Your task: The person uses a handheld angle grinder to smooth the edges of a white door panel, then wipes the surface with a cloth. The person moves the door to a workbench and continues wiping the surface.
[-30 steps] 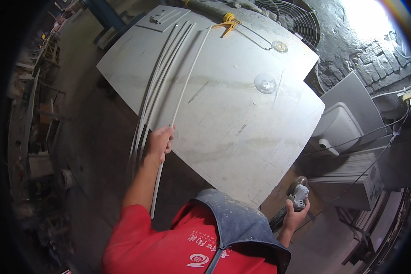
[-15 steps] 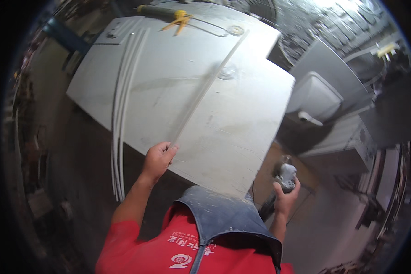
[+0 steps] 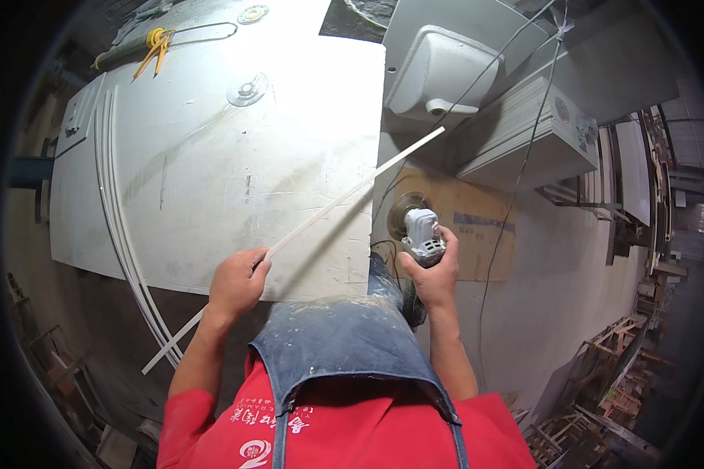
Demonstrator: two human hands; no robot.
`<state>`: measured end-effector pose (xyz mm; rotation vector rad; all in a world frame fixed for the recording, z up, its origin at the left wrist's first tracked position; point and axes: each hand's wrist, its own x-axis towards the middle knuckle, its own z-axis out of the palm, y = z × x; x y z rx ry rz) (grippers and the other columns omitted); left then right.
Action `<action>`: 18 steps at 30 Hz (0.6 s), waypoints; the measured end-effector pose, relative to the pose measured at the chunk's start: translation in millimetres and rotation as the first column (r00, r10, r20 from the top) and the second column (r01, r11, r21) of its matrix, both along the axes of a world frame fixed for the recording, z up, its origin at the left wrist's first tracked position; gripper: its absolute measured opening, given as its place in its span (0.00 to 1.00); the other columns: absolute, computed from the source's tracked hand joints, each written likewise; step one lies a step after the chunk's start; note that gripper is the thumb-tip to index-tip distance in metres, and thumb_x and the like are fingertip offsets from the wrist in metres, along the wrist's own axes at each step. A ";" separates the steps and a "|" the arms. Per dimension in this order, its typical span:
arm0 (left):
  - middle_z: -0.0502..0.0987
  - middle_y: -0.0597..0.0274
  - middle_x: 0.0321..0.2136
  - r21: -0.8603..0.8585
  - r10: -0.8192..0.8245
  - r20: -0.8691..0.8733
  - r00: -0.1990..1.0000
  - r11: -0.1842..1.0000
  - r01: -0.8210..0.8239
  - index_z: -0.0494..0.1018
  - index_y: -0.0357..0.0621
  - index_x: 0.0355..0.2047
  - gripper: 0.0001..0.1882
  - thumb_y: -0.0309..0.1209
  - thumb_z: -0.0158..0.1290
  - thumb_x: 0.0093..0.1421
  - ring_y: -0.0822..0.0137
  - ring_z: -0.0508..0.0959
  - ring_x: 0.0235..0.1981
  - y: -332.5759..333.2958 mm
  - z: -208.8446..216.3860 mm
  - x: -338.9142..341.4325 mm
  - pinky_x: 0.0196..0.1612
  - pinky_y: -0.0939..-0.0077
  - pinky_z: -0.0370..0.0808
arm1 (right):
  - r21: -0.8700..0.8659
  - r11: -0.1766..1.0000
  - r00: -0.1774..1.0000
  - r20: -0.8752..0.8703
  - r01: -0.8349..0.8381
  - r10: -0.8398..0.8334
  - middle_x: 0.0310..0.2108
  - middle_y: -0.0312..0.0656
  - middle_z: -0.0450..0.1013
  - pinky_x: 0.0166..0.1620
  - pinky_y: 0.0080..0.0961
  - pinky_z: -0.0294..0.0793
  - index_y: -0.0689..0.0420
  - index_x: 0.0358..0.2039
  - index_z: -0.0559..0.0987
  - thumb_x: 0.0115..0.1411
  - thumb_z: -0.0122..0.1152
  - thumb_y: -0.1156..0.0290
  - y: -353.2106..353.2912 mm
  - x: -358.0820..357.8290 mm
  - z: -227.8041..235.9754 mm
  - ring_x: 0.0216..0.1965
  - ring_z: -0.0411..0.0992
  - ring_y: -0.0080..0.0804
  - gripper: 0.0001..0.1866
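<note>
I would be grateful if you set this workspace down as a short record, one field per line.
Left hand: gripping a thin white strip
Strip position: slanting over the white tabletop, far end beyond its right edge in view
Right hand: holding a grey angle grinder
Other strips: lying at the tabletop's left, ends overhanging the near edge
Also on tabletop: caulking gun with orange handle, round disc
Right of tabletop: white basin, stack of panels
Clothing: blue apron, red shirt
</note>
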<state>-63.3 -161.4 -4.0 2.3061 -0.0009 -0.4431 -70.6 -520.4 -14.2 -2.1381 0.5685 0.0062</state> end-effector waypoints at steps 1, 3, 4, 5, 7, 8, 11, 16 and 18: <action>0.83 0.44 0.41 0.034 -0.019 -0.001 1.000 0.999 0.019 0.81 0.42 0.48 0.14 0.32 0.55 0.65 0.42 0.81 0.42 -5.1 1.6 1.1 0.46 0.55 0.77 | 0.018 1.000 1.000 -0.016 -0.008 0.008 0.55 0.47 0.76 0.57 0.37 0.76 0.51 0.63 0.69 0.46 0.81 0.60 -1.0 0.3 1.2 0.53 0.76 0.40 0.45; 0.83 0.44 0.41 0.075 -0.051 0.004 0.999 0.996 0.051 0.81 0.42 0.48 0.14 0.33 0.55 0.66 0.42 0.81 0.43 -12.9 4.1 4.1 0.45 0.54 0.77 | 0.008 0.999 0.998 -0.055 -0.036 0.036 0.53 0.48 0.77 0.56 0.38 0.77 0.51 0.63 0.69 0.45 0.81 0.59 -1.1 4.7 10.4 0.52 0.78 0.42 0.45; 0.83 0.44 0.41 0.094 -0.065 0.006 0.998 0.994 0.064 0.81 0.42 0.48 0.14 0.33 0.55 0.66 0.42 0.81 0.43 -16.7 4.9 5.6 0.45 0.53 0.78 | 0.003 0.999 0.996 -0.074 -0.052 0.052 0.53 0.48 0.78 0.56 0.38 0.77 0.51 0.63 0.69 0.45 0.82 0.59 -1.6 5.8 13.1 0.52 0.78 0.43 0.45; 0.83 0.44 0.40 0.104 -0.079 0.019 0.997 0.992 0.077 0.81 0.42 0.47 0.14 0.33 0.55 0.66 0.42 0.81 0.42 -20.6 5.5 6.9 0.45 0.53 0.78 | -0.054 0.995 0.996 -0.033 -0.088 0.087 0.50 0.50 0.79 0.55 0.40 0.78 0.50 0.63 0.69 0.46 0.82 0.58 -3.0 4.9 12.3 0.50 0.80 0.47 0.45; 0.83 0.45 0.39 0.126 -0.096 0.044 0.994 0.988 0.090 0.81 0.41 0.47 0.14 0.34 0.55 0.66 0.42 0.81 0.42 -27.7 8.2 10.8 0.45 0.53 0.78 | -0.093 0.983 0.988 -0.024 -0.157 0.156 0.50 0.50 0.79 0.54 0.41 0.78 0.49 0.64 0.69 0.46 0.81 0.58 -8.6 7.2 13.4 0.50 0.80 0.49 0.45; 0.83 0.45 0.39 0.123 -0.095 0.026 0.995 0.988 0.091 0.81 0.42 0.47 0.14 0.35 0.55 0.66 0.42 0.82 0.42 -31.4 9.9 13.5 0.44 0.52 0.78 | -0.112 0.975 0.981 -0.020 -0.192 0.191 0.50 0.50 0.79 0.54 0.41 0.78 0.49 0.64 0.69 0.46 0.81 0.58 -11.3 8.6 14.2 0.50 0.80 0.49 0.45; 0.84 0.45 0.38 0.119 -0.093 0.005 0.996 0.989 0.091 0.82 0.43 0.47 0.14 0.35 0.55 0.67 0.42 0.82 0.41 -43.9 15.2 18.7 0.44 0.52 0.78 | -0.150 0.949 0.959 0.012 -0.277 0.282 0.50 0.50 0.79 0.53 0.41 0.79 0.48 0.63 0.69 0.47 0.80 0.58 -18.0 13.3 14.4 0.50 0.80 0.50 0.44; 0.84 0.46 0.38 0.164 -0.108 0.001 0.994 0.981 0.107 0.83 0.44 0.48 0.15 0.37 0.55 0.67 0.42 0.83 0.40 -64.3 27.6 23.2 0.44 0.51 0.78 | -0.180 0.886 0.902 -0.025 -0.428 0.431 0.48 0.51 0.79 0.48 0.46 0.80 0.46 0.65 0.68 0.46 0.78 0.57 -24.7 20.9 21.6 0.47 0.79 0.54 0.45; 0.84 0.46 0.38 0.181 -0.118 0.001 0.993 0.977 0.116 0.83 0.44 0.48 0.15 0.37 0.55 0.68 0.42 0.83 0.40 -70.8 28.5 24.6 0.44 0.51 0.79 | -0.165 0.854 0.868 -0.039 -0.493 0.494 0.48 0.51 0.79 0.48 0.46 0.80 0.46 0.66 0.68 0.46 0.79 0.58 -27.0 26.8 26.3 0.46 0.80 0.55 0.46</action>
